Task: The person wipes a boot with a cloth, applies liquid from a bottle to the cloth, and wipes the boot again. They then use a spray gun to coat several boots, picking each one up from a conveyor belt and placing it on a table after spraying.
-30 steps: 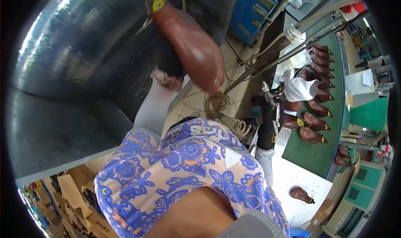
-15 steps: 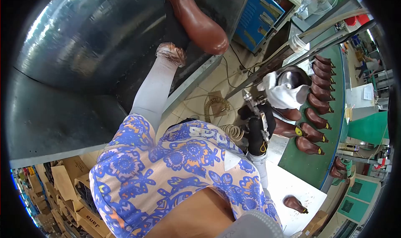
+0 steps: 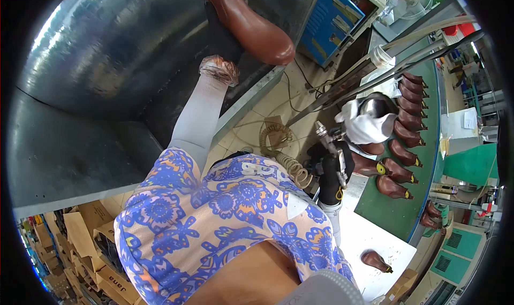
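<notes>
My left hand wears a dark glove that blends into the dark metal behind it, below a crumpled plastic cuff and grey sleeve. It holds up a brown leather ankle boot, toe pointing right; most of its fingers are hidden. In my black-gloved right hand is a metal spray gun, gripped by the handle. A white cloth is wrapped around the round dark cup beside the gun. Near my right wrist hangs a coiled hose.
A dark metal booth fills the left. Right, several brown boots line a green table. One small brown shoe piece lies on a white board. Cardboard boxes stand lower left; a blue cabinet is behind.
The boot has shifted slightly, its toe a little higher and its top end a little further left. My right hand and the spray gun have moved slightly.
</notes>
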### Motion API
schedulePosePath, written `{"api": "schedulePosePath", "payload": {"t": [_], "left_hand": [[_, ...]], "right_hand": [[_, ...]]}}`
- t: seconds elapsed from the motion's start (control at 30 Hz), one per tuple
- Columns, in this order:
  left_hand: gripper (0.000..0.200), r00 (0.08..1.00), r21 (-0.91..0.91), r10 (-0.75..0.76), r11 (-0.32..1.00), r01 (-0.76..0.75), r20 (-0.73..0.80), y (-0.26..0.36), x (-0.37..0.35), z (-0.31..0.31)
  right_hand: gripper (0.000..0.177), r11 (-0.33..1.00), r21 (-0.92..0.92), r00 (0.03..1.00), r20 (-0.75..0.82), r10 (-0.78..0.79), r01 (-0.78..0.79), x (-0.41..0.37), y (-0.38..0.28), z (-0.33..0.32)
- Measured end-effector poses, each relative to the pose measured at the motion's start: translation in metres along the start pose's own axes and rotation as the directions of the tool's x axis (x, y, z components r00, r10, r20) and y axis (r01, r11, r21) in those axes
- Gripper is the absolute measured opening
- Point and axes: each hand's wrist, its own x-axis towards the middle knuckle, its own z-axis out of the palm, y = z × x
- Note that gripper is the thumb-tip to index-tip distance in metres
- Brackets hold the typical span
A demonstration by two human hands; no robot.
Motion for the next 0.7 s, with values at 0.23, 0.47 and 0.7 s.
{"api": "schedulePosePath", "payload": {"t": [0.23,0.47,0.7], "left_hand": [[0.062,0.791,-0.935,-0.589,0.161,0.316,0.166,0.052,0.008,-0.002],[0.067,0.824,-0.934,-0.564,0.316,0.169,-0.042,0.062,0.004,0.009],[0.073,0.814,-0.923,-0.575,0.351,0.158,-0.079,0.074,0.008,0.007]], "right_hand": [[0.026,0.982,-0.187,0.992,-0.109,-0.059,0.038,0.008,0.005,-0.002],[0.017,0.988,-0.113,0.992,-0.057,-0.112,0.105,0.019,-0.006,0.020],[0.025,1.000,0.012,0.979,-0.202,0.025,-0.023,0.022,0.013,0.007]]}}
